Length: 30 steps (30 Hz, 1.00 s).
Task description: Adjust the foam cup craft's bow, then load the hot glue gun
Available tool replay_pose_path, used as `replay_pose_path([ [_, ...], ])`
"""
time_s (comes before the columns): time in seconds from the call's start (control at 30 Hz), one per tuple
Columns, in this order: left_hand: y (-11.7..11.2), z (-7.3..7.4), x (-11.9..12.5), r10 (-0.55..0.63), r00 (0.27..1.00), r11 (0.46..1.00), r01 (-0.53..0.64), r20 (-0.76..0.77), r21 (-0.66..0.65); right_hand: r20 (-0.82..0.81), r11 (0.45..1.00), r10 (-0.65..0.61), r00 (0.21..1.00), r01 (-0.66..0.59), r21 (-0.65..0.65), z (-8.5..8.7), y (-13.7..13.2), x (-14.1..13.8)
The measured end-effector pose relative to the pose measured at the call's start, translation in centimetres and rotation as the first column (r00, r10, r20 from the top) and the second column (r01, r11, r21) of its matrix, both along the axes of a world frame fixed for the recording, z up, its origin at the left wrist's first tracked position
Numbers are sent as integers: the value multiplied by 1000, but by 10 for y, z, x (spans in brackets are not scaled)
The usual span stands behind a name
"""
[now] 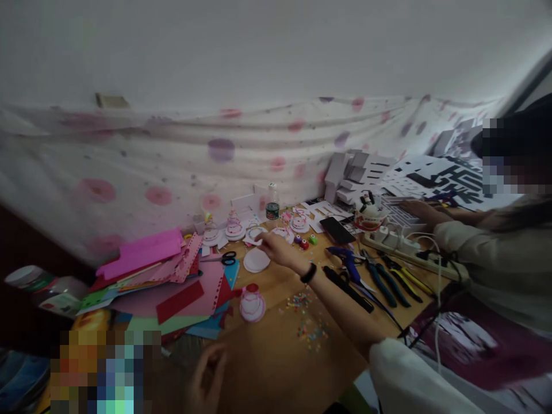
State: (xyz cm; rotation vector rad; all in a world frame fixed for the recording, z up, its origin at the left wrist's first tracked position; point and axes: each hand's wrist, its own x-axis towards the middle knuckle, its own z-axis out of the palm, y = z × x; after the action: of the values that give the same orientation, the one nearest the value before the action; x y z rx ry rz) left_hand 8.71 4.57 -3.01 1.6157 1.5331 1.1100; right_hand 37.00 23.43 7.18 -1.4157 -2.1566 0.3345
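My right hand (pixel 275 248) stretches far over the wooden table (pixel 276 356), with a black band on the wrist. Its fingertips touch a small white and pink paper cake (pixel 254 234); motion blur hides whether they pinch it. A plain white paper disc (pixel 256 260) lies just below that hand. Closer to me stands another pink and white paper cake (pixel 252 305). My left hand (pixel 211 374) hovers low at the table's near edge, fingers loosely curled and holding nothing.
Coloured paper sheets (pixel 164 282) pile up at the left, with scissors (pixel 226 257) beside them. More paper cakes (pixel 235 230), a small bottle (pixel 272 204), a phone (pixel 337 230), pliers (pixel 379 279), a power strip (pixel 397 244) and scattered beads (pixel 310 329) lie about. Another person (pixel 495 253) works at the right.
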Motion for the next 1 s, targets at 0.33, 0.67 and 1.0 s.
replay_pose_path([
  [0.33, 56, -18, 40, 31, 998, 985, -21, -58, 174, -542, 799, -451, 709, 592, 110, -45, -165, 70],
  [0.67, 89, -33, 51, -29, 961, 956, 107, -273, 275, -521, 573, -656, 546, 809, 127, -71, -230, 126],
  [1.0, 100, -52, 54, 58, 925, 951, 64, -375, 304, -230, 567, -784, 576, 816, 113, -62, -175, 182],
])
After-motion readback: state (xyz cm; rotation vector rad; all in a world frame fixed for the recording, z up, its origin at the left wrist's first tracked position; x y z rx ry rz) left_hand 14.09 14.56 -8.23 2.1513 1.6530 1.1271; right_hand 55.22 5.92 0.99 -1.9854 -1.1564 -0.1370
